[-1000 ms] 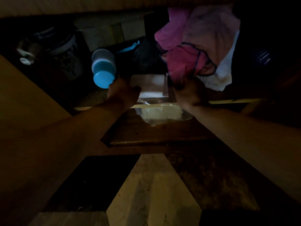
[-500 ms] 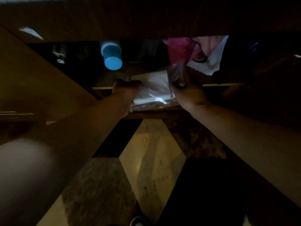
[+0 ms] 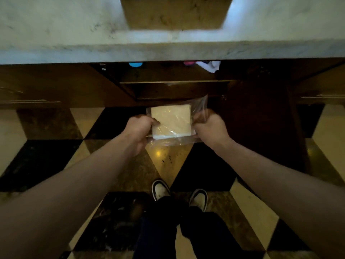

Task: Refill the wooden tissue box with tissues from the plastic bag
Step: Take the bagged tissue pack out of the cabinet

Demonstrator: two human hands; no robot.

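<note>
Crinkly clear plastic bag (image 3: 197,107), square tissues (image 3: 170,121)

Left grip (image 3: 139,130): fingertips hidden behind the plastic bag (image 3: 175,126).
Right grip (image 3: 210,128): fingers curled under, out of sight.
Surface (image 3: 168,47): beyond both grips, blurred, cut off at the top edge.
Cabinet opening (image 3: 173,71): dark; blue object (image 3: 136,64) and pink-white cloth (image 3: 207,65) mostly hidden.

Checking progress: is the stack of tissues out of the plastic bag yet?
No, both hands hold the plastic bag with the tissues inside.
</note>
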